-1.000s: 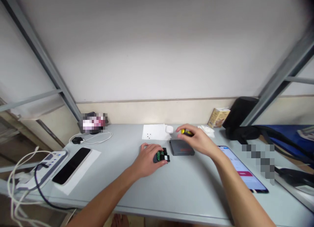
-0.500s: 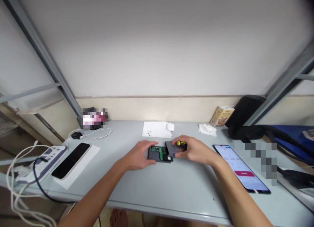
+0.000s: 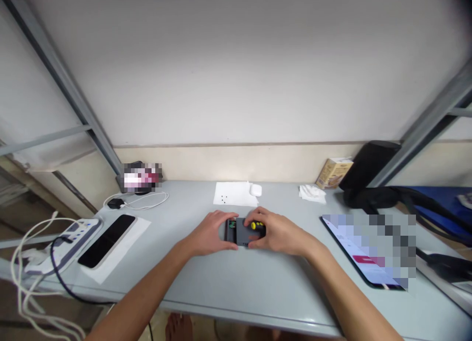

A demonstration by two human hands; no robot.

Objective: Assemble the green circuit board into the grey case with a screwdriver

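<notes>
On the desk in front of me lies a dark grey device casing [image 3: 229, 232], with a green circuit board [image 3: 232, 224] showing at its left end. My left hand [image 3: 213, 232] grips the casing's left side, fingers at the far edge and thumb at the near edge. My right hand [image 3: 271, 231] holds a grey cover [image 3: 242, 231] over most of the casing, so the rest of the board is hidden. Tucked in the same hand is a black and yellow handle [image 3: 254, 225], like a screwdriver's; its tip is out of sight.
Behind the casing is white paper [image 3: 236, 191] with several tiny dark screws [image 3: 223, 199] and a white earbud case [image 3: 255, 190]. A phone [image 3: 106, 241] and power strip [image 3: 70, 242] lie left; a lit phone [image 3: 354, 247], crumpled tissue [image 3: 312, 193] and carton [image 3: 335, 172] are right.
My right hand has moved left with the cover and the handle. The cover now lies over most of the circuit board, which was largely exposed. My left hand has stayed on the casing.
</notes>
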